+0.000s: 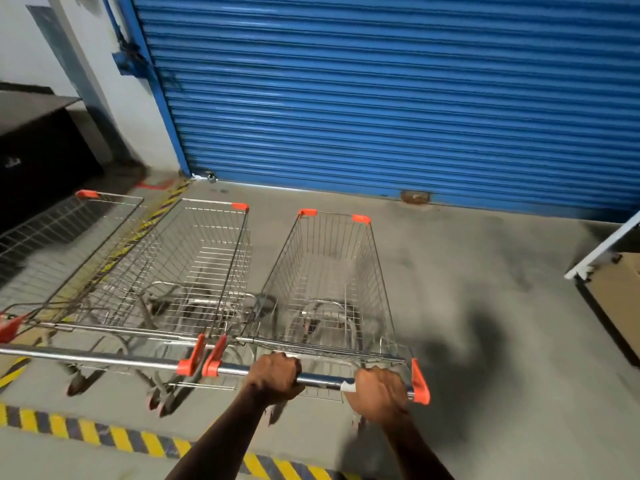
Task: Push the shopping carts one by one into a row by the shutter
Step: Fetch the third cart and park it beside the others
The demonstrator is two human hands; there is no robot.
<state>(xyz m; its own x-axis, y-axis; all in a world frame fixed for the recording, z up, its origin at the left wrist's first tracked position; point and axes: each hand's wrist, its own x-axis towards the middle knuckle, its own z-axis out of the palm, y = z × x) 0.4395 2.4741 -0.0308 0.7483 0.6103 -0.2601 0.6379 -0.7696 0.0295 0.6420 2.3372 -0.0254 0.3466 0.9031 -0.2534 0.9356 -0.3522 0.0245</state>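
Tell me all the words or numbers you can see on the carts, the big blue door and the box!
There are none to read here.
Shopping carts: no words or numbers on the wire or orange corners.
Blue shutter: plain slats, no sign.
Cardboard box: no print visible.
Floor stripes: yellow and black marks only, no letters.
White tag on the handle: blank or too small to tell.

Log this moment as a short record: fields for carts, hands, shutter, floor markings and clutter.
carts: three wire carts side by side, noses toward the shutter; right cart, middle cart, left cart partly out of frame
left hand: closed on the right cart's handle bar
right hand: closed on the same bar
shutter: blue, fully down
floor markings: yellow-black hazard stripe behind the carts
clutter: cardboard box at right
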